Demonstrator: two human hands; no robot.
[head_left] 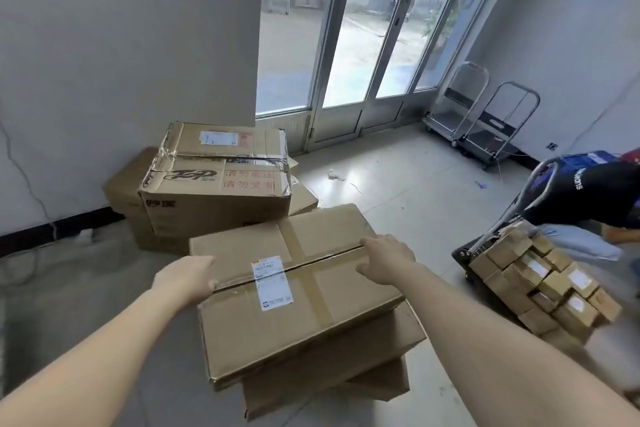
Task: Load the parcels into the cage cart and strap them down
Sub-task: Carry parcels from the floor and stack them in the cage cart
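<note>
A large brown taped parcel (304, 315) with a white label lies on top of a stack of cardboard boxes in front of me. My left hand (188, 277) rests at its left edge with fingers curled against the side. My right hand (386, 258) lies on the top near the right end of the seam, fingers bent down on the cardboard. Behind it stands another stack with a big printed parcel (221, 180) wrapped in shiny tape. At the right, a platform cart (485, 246) carries several small parcels (543, 281).
A person in a dark shirt (581, 194) bends over the loaded cart at the right. Two empty folding trolleys (485, 125) stand by the glass doors (363, 45). A white wall (121, 62) runs along the left; a cable lies on the floor there.
</note>
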